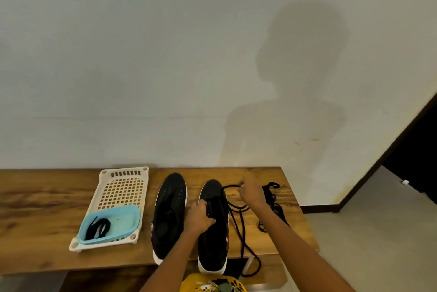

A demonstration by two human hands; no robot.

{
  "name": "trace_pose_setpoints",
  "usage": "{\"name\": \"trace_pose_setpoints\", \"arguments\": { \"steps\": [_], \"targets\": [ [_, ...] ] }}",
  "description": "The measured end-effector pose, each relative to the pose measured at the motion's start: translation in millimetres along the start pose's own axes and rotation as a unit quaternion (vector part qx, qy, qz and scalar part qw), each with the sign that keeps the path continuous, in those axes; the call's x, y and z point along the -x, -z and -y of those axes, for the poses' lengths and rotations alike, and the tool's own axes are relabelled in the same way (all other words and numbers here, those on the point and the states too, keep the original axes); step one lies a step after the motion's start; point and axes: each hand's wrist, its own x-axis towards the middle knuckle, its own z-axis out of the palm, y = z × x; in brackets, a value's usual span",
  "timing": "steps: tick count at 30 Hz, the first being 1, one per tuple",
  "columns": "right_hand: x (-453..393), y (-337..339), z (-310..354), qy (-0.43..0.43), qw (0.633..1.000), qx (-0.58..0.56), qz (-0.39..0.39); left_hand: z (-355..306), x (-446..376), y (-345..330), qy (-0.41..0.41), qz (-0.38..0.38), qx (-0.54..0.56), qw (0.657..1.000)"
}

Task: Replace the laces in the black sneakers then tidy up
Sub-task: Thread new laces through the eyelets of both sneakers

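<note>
The black sneakers (pixel 170 216) lie side by side on the table (pixel 47 209), the left hand (pixel 201 217) clamping the right-hand shoe's (pixel 212 225) eyelet area to steady it while the right hand's (pixel 251 193) fingers (pixel 243 189) pinch a black lace (pixel 238 228), apparently for threading.

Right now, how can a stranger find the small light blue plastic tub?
On the wooden table, left of the two black sneakers, lies a cream perforated plastic tray. The light blue tub sits in its near end, the only blue thing, holding a black lace bundle.
</note>
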Motion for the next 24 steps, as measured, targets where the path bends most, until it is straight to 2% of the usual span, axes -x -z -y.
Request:
{"name": "trace_pose_setpoints", "arguments": {
  "steps": [5, 7, 9, 12, 14, 24],
  "targets": [
    [2.9, -22.6, 0.1, -0.003, 0.992, -0.118, 0.045, 6.7, -1.3, 4.0, 0.009, -0.069, 0.056, 0.996],
    [7.2, -33.3, 2.6, -0.004, 0.975, -0.203, 0.092, 11.9, -2.0, 9.8, 0.023, -0.063, 0.085, 0.994],
    [14.0, -43.9, 5.1, 0.009, 0.963, -0.24, 0.124, 17.2, -5.6, 15.6, 0.054, -0.042, 0.141, 0.988],
    [21.4, -55.9, 10.5, 0.053, 0.966, -0.21, 0.139, 20.9, -10.6, 23.0, 0.122, 0.008, 0.287, 0.95],
    [22.3, -63.3, 14.1, 0.055, 0.972, -0.191, 0.124, 22.1, -12.3, 25.2, 0.141, 0.044, 0.328, 0.933],
    [12.1, -90.8, 28.1, 0.024, 0.993, -0.109, 0.039, 28.6, -17.7, 27.3, 0.13, 0.087, 0.324, 0.933]
  ]
}}
